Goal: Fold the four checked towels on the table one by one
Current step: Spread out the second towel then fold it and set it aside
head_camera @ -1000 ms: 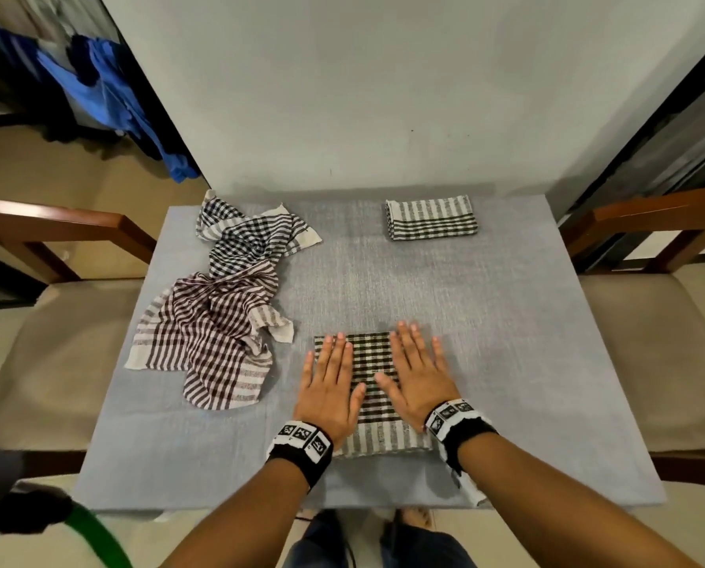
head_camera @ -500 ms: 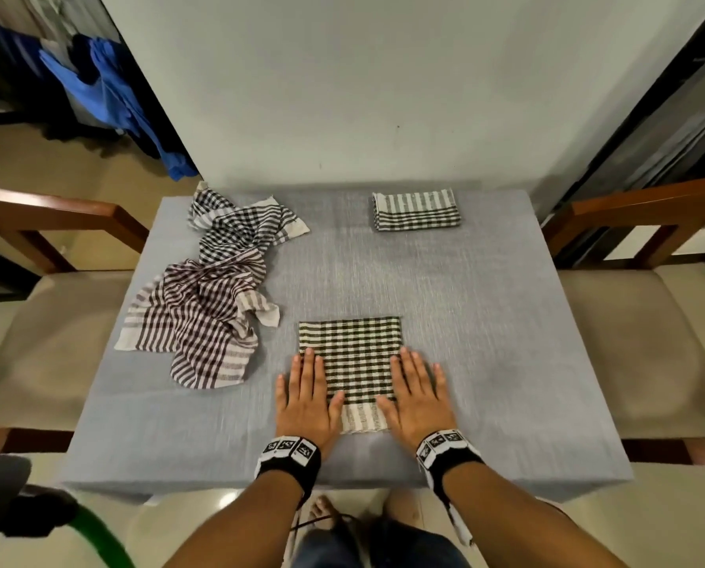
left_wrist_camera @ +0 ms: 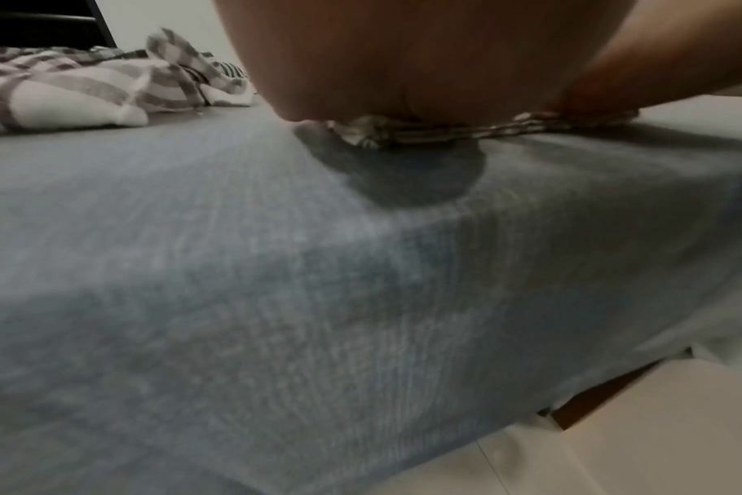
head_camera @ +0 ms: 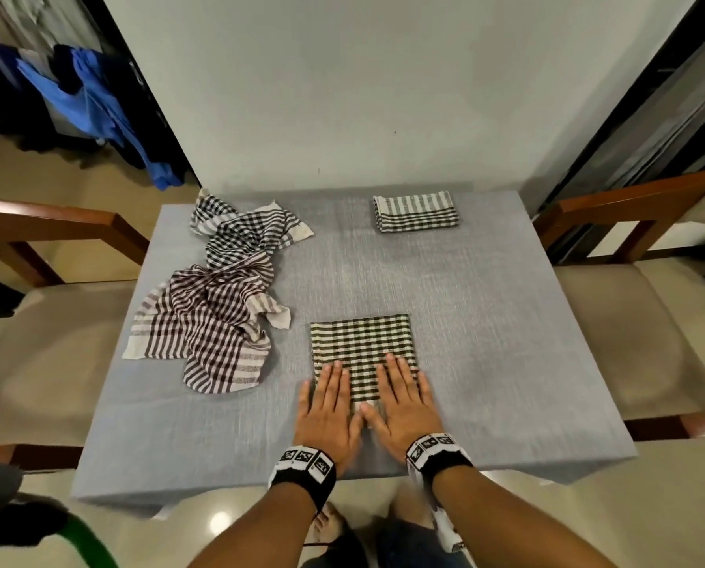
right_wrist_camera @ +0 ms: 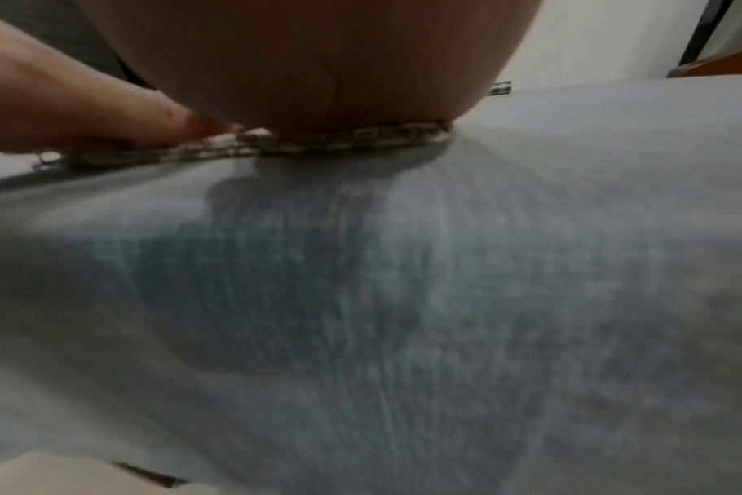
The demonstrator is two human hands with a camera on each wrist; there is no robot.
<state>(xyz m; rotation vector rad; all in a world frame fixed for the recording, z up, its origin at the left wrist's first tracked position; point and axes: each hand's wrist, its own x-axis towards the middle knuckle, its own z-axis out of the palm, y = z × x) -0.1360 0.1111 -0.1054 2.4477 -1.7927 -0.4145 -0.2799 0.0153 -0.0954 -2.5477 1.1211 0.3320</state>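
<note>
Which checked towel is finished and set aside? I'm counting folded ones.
The striped-topped folded towel at the table's far right, untouched. The green-checked one lies under both hands; the black and maroon ones lie crumpled.

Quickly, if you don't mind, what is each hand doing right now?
Left hand: open, fingers straight, pressing flat on the near edge of the folded towel.
Right hand: open, fingers straight, pressing flat on the same towel.

The head view looks down from above at the whole tabletop (head_camera: 486,321). Both wrist views sit very low and close, looking across it. All three share the towel (head_camera: 359,346) under the hands.
</note>
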